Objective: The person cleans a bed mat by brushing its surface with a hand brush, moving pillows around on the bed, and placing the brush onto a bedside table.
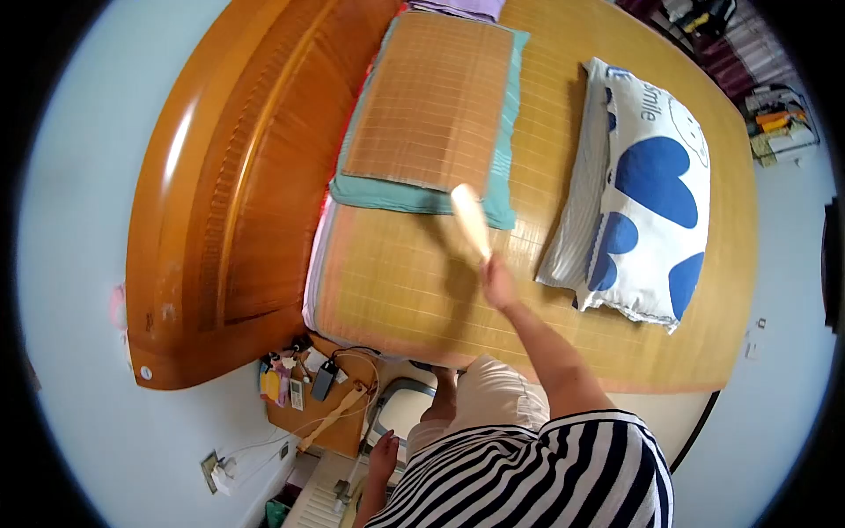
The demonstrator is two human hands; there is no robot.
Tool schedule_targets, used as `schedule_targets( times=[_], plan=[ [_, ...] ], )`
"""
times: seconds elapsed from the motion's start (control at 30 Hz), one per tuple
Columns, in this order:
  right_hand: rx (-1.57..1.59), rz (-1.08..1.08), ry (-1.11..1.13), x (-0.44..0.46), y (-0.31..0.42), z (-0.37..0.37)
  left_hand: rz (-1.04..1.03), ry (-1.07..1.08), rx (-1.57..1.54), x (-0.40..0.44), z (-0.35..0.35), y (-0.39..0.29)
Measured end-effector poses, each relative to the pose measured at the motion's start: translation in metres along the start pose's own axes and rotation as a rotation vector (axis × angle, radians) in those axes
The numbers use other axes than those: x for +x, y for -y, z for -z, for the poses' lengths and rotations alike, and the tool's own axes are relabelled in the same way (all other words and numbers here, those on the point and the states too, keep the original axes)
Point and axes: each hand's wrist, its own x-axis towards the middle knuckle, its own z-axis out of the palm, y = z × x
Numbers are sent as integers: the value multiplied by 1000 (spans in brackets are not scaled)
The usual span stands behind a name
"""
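Over the bed, the right hand grips a paddle; beside the bed, I can't tell whether the left hand holds anything

Pale paddle blurred. Purple cloth cut off at top edge. Sticker print too small to read.

Rel. to green pillow: open mat on R, up to white-blue pillow, which blocks; more open mat nearside, but pale paddle juts over near edge. Headboard walls off L; purple cloth at far end.
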Motion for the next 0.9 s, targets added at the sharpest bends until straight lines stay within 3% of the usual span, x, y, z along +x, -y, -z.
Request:
schedule_targets(
  times=[0.07, 0.23, 0.4, 0.57, 0.67, 0.73, 0.77, 0.83, 0.9],
  plan=[
    [16, 22, -287, 28, -24, 28, -13, 23, 29, 9, -2, 5],
    [27, -384, -422, 79, -60, 66, 37, 104, 66, 20, 4, -10],
    [-25, -511, -244, 57, -83, 56, -15, 155, 105, 25, 17, -49],
    [-220, -542, -75, -36, -127, 3, -120, 184, 283, 31, 31, -57],
    [-264, -328, -27, -119, -155, -12, -182, 208, 344, 43, 39, -42],
    [-242, -201, -43, -181, -182, -23, 32, 281, 193, 48, 45, -25],
    [-248, -140, -21, -214, -196, -27, 18, 286, 191, 52, 47, -8],
    [-247, -132, 86, -277, -199, -21, -114, 290, 154, 59, 53, 25],
    [-255, -2, 318, -325, -218, -18, -131, 346, 282, 43, 61, 5]
  ],
)
